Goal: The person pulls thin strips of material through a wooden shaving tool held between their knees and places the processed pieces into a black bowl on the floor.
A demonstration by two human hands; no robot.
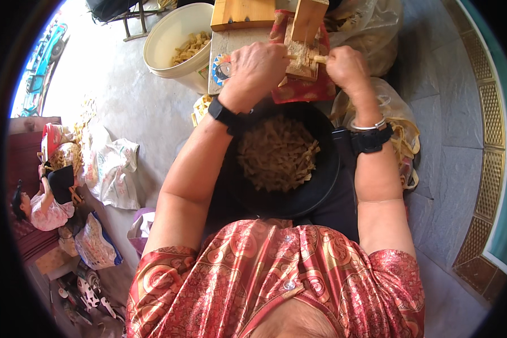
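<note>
My left hand (pixel 259 66) is closed at the left side of a small wooden fixture (pixel 307 28), with a short pale end showing at its fingertips. On the right, my right hand (pixel 347 67) pinches a pale tan strip (pixel 320 58) that points in toward the block. Whether both ends belong to one piece I cannot tell. Crumbs lie on the fixture's wooden base (pixel 302 69), which rests on a red cloth (pixel 298 93). Below my hands, a dark round basin (pixel 328 183) sits at my lap, holding many short tan pieces (pixel 279 155).
A cream bucket (pixel 152 53) with similar pieces stands at the far left, beside a wooden block (pixel 242 14). Clear plastic bags (pixel 377 34) are at the right. White sacks (pixel 112 174) lie on the left floor, near another person (pixel 48 208) seated with a bundle.
</note>
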